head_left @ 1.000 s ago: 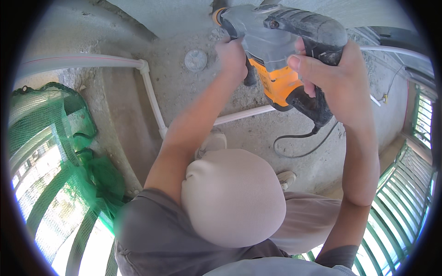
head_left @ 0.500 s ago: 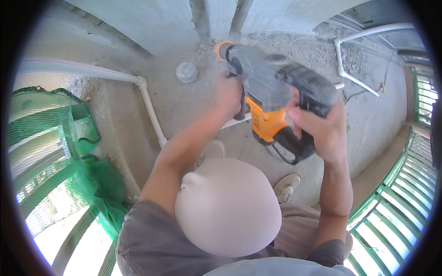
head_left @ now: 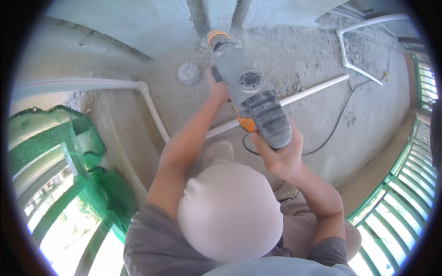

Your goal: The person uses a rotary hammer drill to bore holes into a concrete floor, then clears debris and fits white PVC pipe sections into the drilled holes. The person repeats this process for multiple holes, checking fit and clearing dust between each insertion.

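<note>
With both hands I hold a dusty grey, black and orange rotary hammer [head_left: 237, 62]. My left hand [head_left: 217, 90] is closed around the black side handle [head_left: 216, 73] behind the tool's front end. At the back, my right hand [head_left: 286, 155] wraps the rear grip, which the motor housing partly hides. The orange-ringed chuck end points at the foot of the wall [head_left: 152, 23], near two vertical grooves [head_left: 198, 18] cut in it. Whether a bit touches the wall cannot be made out.
A round whitish cap [head_left: 189, 73] sits on the floor left of the tool. One long white pipe [head_left: 315, 89] lies beneath it, beside a dark cord [head_left: 338, 122]. White pipes [head_left: 154, 112] run along the left. Green netting [head_left: 87, 184] and railings [head_left: 396, 202] flank me; rubble [head_left: 294, 50] lies ahead.
The rotary hammer has rolled from its side to upright and swung toward the wall. My right hand has moved down and left with it, uncovering the cord and more floor pipe.
</note>
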### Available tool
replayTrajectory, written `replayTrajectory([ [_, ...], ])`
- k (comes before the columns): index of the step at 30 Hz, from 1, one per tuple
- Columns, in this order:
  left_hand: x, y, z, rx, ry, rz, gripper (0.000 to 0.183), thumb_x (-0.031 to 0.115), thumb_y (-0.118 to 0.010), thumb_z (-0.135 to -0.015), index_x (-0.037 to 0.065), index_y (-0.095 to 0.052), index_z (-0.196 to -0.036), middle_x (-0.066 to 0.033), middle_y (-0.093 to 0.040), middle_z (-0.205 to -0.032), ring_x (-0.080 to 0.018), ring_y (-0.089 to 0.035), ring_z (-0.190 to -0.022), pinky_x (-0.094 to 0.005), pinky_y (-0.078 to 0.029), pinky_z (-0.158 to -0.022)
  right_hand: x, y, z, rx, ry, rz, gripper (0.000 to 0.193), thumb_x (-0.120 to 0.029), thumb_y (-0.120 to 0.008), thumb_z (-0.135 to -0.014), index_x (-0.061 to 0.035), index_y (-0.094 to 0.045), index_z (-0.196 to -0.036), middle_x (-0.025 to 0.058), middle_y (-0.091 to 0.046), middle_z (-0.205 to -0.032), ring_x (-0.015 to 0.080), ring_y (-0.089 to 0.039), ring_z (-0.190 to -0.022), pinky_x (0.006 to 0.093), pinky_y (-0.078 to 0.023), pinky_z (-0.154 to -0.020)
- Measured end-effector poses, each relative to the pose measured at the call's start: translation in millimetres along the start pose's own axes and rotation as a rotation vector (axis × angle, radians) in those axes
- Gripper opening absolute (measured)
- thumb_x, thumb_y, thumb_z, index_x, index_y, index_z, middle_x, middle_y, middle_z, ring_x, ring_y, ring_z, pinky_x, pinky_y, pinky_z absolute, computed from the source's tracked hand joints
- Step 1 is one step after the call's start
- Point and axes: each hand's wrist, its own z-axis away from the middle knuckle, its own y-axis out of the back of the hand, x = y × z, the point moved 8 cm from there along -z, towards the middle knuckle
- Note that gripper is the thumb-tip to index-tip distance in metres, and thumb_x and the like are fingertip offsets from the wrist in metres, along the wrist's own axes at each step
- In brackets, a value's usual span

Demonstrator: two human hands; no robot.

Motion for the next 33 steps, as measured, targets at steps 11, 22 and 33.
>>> replayTrajectory([
  [11, 14, -7, -9, -0.094, 0.097, 0.018, 0.039, 0.001, -0.064, -0.092, -0.001, -0.057, -0.13, -0.0158, -0.066, -0.117, -0.0252, -0.066, -0.107, -0.0391, -0.056, -0.087, -19, -32, -21, -0.036, 0.062, 0.114, 0.036, -0.007, -0.082, -0.088, 0.0005, -0.063, -0.117, 0.0094, -0.075, -0.094, 0.0129, -0.069, -0.08, 0.032, -0.056, -0.074],
  [22, 25, -46, -18, -0.152, 0.07, 0.03, 0.038, 0.002, -0.065, -0.091, -0.001, -0.058, -0.128, -0.0157, -0.067, -0.116, -0.0258, -0.066, -0.105, -0.0397, -0.056, -0.087, -68, -18, -62, -0.091, -0.022, 0.126, 0.036, -0.008, -0.079, -0.088, 0.0032, -0.063, -0.118, 0.0132, -0.073, -0.095, 0.0226, -0.069, -0.091, 0.0352, -0.055, -0.081],
  [33, 28, -57, -23, -0.101, 0.051, 0.079, 0.038, 0.002, -0.065, -0.09, -0.001, -0.058, -0.127, -0.0156, -0.067, -0.115, -0.0264, -0.066, -0.104, -0.0403, -0.055, -0.087, -119, -26, -88, -0.139, 0.065, 0.317, 0.029, -0.011, -0.081, -0.086, 0.0015, -0.067, -0.107, 0.0037, -0.069, -0.081, 0.0115, -0.062, -0.074, 0.0308, -0.052, -0.07],
])
